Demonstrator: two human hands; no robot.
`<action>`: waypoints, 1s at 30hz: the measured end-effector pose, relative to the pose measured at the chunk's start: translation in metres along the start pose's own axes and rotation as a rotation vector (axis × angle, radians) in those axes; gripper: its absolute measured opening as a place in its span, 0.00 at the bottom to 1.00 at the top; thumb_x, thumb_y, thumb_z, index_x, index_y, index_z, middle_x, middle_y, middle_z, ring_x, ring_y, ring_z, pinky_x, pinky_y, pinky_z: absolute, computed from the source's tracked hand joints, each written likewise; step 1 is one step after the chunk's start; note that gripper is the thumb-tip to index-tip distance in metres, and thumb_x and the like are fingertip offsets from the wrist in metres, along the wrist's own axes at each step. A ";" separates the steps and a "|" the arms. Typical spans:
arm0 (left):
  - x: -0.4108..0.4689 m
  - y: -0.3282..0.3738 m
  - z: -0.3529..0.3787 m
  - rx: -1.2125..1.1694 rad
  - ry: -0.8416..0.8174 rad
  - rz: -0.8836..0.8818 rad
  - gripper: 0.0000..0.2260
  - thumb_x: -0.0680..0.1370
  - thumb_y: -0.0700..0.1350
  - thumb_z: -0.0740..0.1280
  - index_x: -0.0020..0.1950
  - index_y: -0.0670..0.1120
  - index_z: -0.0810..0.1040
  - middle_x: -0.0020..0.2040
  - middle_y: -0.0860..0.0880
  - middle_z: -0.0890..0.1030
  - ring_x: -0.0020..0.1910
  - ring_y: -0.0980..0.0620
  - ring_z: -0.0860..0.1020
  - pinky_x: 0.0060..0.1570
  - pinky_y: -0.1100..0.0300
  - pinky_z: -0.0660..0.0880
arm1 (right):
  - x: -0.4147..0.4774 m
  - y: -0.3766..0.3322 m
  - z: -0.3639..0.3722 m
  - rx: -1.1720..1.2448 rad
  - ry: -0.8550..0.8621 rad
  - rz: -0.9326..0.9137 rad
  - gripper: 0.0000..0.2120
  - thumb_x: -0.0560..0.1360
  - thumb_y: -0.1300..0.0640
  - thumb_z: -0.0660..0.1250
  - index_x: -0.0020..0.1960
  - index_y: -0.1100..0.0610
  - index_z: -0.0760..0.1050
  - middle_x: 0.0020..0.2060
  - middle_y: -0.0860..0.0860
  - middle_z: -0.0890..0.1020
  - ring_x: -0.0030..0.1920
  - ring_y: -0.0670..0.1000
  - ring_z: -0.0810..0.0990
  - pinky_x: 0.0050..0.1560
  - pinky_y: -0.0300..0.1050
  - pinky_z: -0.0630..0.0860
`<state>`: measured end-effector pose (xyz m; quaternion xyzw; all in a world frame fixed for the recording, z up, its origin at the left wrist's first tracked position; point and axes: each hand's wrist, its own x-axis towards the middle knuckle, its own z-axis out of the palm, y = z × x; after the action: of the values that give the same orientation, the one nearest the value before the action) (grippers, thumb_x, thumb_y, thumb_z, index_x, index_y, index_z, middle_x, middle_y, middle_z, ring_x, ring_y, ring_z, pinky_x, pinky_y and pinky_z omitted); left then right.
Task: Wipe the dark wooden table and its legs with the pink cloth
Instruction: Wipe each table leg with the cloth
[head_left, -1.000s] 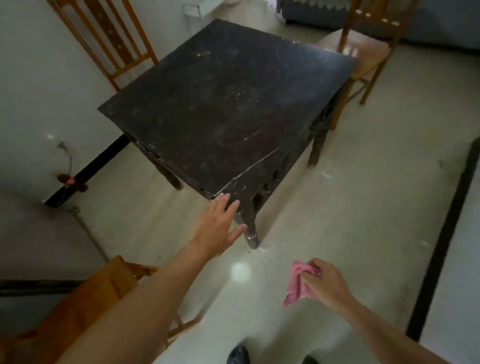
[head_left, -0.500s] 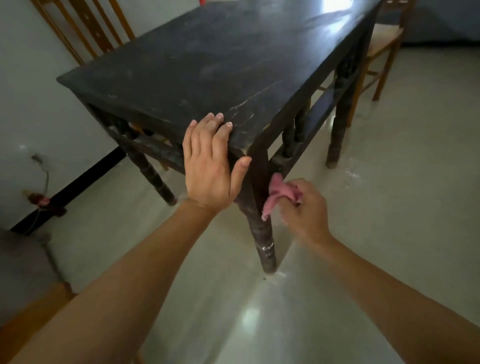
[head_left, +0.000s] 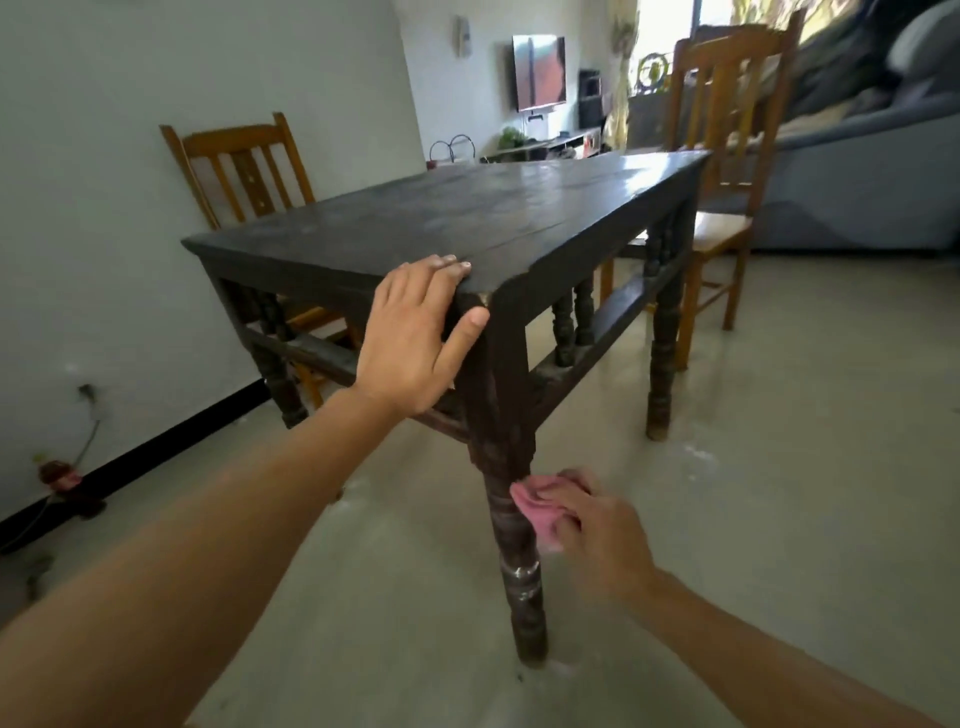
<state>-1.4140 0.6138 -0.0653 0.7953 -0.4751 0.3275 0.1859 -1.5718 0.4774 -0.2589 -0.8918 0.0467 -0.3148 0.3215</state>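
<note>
Head view: one table (head_left: 519, 208), two chairs (head_left: 244, 166) (head_left: 727, 104); left grip (head_left: 410, 338) flat on table, right grip (head_left: 602, 540) clutching one cloth (head_left: 535, 506).

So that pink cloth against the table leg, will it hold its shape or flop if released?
Probably floppy: the pink cloth is bunched and creased in the right hand, pressed against the turned table leg. Likely light, since one hand alone holds it up. Released, it would probably slump to the floor, not roll.
</note>
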 end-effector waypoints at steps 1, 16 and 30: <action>0.001 -0.002 -0.003 -0.017 -0.014 0.011 0.26 0.82 0.59 0.49 0.71 0.45 0.69 0.68 0.46 0.72 0.71 0.49 0.66 0.72 0.52 0.57 | 0.015 -0.013 -0.011 -0.030 0.114 -0.060 0.16 0.76 0.49 0.61 0.58 0.52 0.82 0.51 0.49 0.80 0.46 0.48 0.80 0.45 0.39 0.80; -0.010 0.006 0.001 0.019 0.059 -0.089 0.24 0.83 0.58 0.52 0.74 0.46 0.64 0.74 0.45 0.66 0.76 0.47 0.58 0.76 0.50 0.52 | -0.013 0.028 -0.006 -0.518 -0.176 0.139 0.11 0.77 0.51 0.67 0.57 0.42 0.81 0.56 0.47 0.77 0.55 0.50 0.73 0.51 0.41 0.74; -0.080 -0.020 0.112 -0.053 -0.124 -0.268 0.40 0.79 0.64 0.34 0.62 0.41 0.77 0.57 0.42 0.77 0.61 0.41 0.71 0.70 0.48 0.57 | 0.017 -0.022 0.064 0.074 0.298 0.294 0.26 0.81 0.59 0.61 0.77 0.52 0.59 0.68 0.48 0.71 0.62 0.43 0.72 0.55 0.24 0.69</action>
<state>-1.3851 0.6059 -0.2009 0.8651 -0.3835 0.2375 0.2193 -1.5234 0.5248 -0.2743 -0.8065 0.2116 -0.3945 0.3861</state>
